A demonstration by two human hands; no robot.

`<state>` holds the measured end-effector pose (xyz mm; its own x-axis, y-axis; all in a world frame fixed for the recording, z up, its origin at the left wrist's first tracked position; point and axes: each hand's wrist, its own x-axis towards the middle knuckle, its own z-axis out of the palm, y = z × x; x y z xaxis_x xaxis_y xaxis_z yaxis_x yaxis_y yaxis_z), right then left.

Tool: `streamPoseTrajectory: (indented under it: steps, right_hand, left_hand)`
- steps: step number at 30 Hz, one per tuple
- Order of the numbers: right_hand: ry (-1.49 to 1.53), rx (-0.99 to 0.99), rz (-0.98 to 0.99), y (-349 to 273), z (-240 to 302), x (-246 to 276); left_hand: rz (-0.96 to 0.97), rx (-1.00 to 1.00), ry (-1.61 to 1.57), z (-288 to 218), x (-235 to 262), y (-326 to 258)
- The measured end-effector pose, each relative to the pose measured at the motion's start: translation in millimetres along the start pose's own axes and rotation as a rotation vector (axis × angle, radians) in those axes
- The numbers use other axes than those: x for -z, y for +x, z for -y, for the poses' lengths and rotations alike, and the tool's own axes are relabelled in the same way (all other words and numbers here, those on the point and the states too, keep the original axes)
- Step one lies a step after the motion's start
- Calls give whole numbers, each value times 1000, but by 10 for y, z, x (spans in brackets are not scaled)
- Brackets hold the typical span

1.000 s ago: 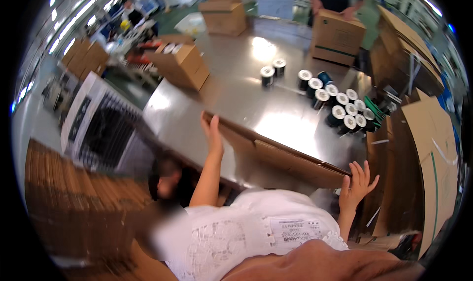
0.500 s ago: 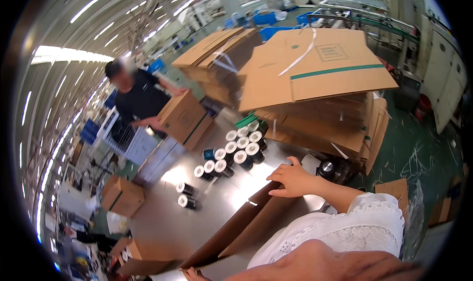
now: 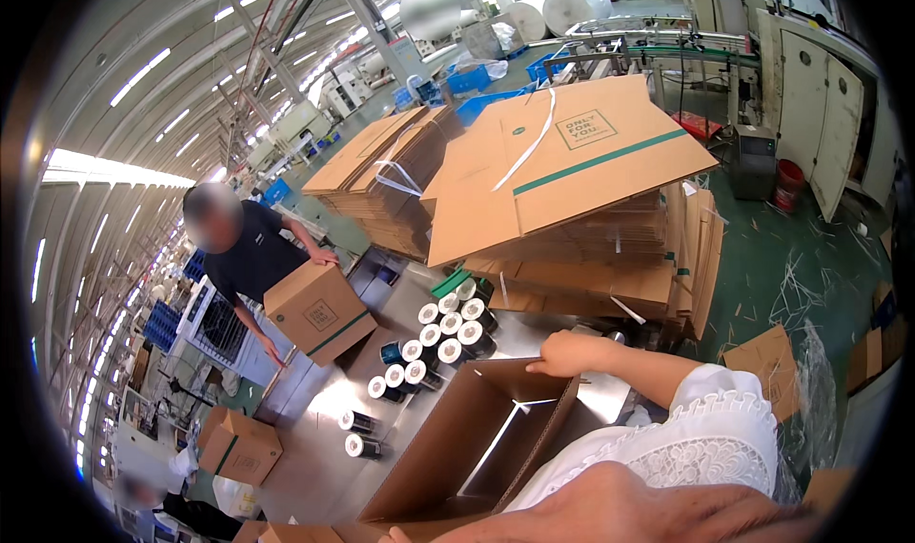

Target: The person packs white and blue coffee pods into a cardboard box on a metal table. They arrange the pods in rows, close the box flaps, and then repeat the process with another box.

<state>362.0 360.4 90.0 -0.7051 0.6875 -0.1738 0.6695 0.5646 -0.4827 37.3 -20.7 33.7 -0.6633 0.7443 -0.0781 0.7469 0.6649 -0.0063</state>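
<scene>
A brown cardboard box (image 3: 434, 438) stands opened out in front of me, its walls spread apart and light showing through the middle. My right hand (image 3: 564, 354) is closed on its far right corner, fingers bent over the top edge. Only a sliver of my left hand (image 3: 395, 536) shows at the lower edge, beside the near end of the box; its grip is hidden. Just beyond the box, several dark spools with white round ends (image 3: 429, 335) stand or lie on the metal table (image 3: 319, 419). Two of these spools lie apart, nearer the left.
A tall stack of flat cardboard (image 3: 572, 162) fills the far side, with a strapped bundle (image 3: 381, 176) beside it. Across the table a co-worker (image 3: 253, 248) handles a closed carton (image 3: 319, 310). Another carton (image 3: 238, 445) is at the left. A red bucket (image 3: 787, 183) stands far right.
The box has gone from nearly flat to opened out. My right hand has closed from spread fingers onto its corner. The view has shifted; the co-worker's far-side carton appears more upright.
</scene>
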Motion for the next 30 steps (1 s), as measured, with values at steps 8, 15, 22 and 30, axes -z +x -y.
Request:
streamPoseTrajectory:
  steps: [8, 15, 22, 30]
  right_hand:
    - [-456, 436, 315, -13, 38, -354]
    - [-497, 215, 1245, 890, 115, -382]
    - [-500, 240, 599, 933, 489, -294]
    - [-359, 104, 736, 1216, 444, -342]
  left_hand:
    - [-60, -98, -24, -1077, 472, 309]
    - [700, -315, -314, -1345, 111, 517]
    - [890, -445, -660, -1164, -104, 663]
    - [880, -500, -399, -1467, 737, 366]
